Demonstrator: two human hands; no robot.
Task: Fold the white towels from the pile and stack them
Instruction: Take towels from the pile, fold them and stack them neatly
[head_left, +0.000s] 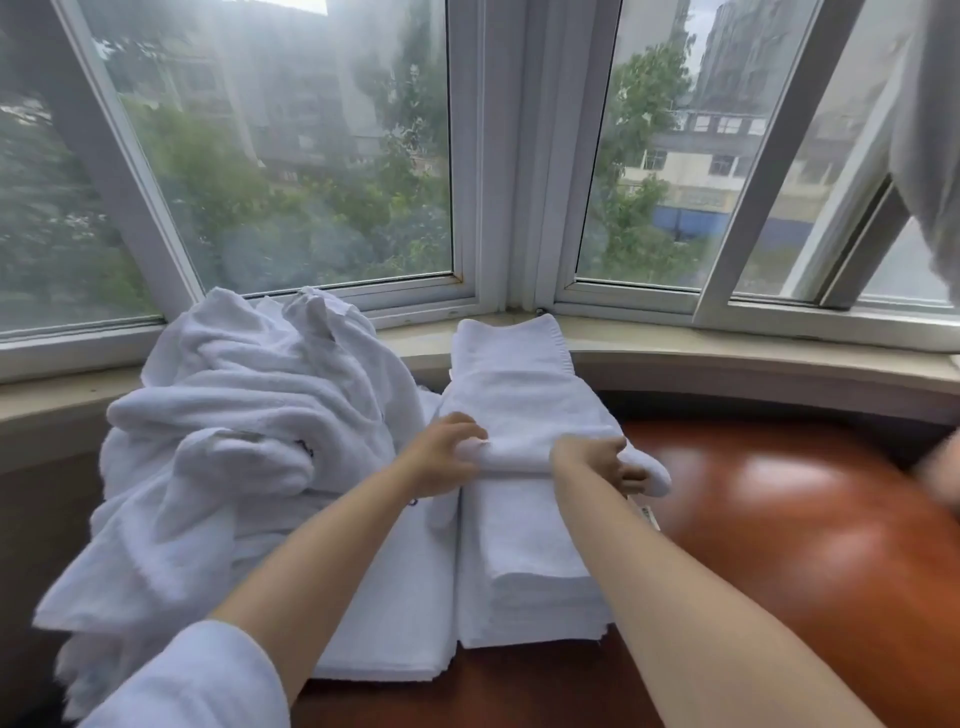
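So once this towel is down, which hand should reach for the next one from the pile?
Probably the left hand. The crumpled pile of white terry towels lies on its side, close by. The right hand grips the half-folded white towel at its far corner and would have to cross over the folded white stack.

plain white towels (524, 395), glossy red-brown table (810, 519)

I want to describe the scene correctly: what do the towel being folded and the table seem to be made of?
The towel looks like white terry cloth, probably cotton: fuzzy, matte, softly creased. The table looks like reddish-brown wood or veneer with glossy varnish, as it mirrors the window light.
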